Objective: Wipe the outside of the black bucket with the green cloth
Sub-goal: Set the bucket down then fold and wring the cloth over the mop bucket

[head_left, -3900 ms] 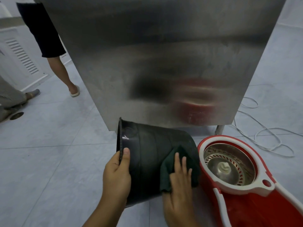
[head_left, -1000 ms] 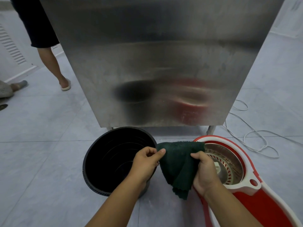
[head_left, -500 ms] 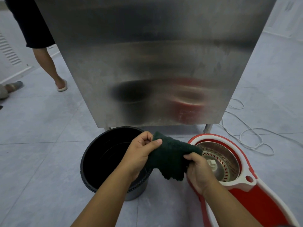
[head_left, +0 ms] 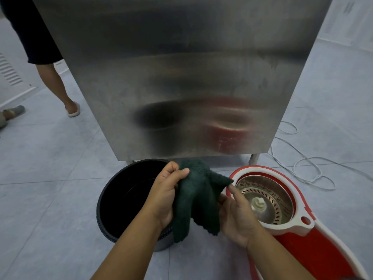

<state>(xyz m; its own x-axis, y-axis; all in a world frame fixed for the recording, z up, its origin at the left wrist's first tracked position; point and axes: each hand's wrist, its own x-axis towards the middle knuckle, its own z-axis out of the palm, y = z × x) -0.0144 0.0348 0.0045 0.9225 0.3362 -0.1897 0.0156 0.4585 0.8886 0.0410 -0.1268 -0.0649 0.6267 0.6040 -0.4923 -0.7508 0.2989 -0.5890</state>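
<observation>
- Cloth of dark green hangs between both hands, held above the floor just right of the black bucket and in front of the near edge of the steel cabinet.
- The left hand is closed on the cloth's upper left part, thumb pressed over the fabric; the right hand is loosely curled at the cloth's right side, one finger lifting a corner, though whether it truly pinches the fabric cannot be told.
- Holding it up by two points looks like a way to spread or refold the cloth for a fresh face, judging by the bunched folds.
- The cloth's long axis runs roughly vertical, its free ends drooping toward the floor.
- The bucket stands upright on the grey tiles, mouth facing up, its axis vertical; neither hand appears to hold it, though the left forearm crosses in front of its near right rim.
- The red spin-mop bucket sits just right of the hands.
- Since the bucket is upright and untouched, the wiping appears paused or finished.
</observation>
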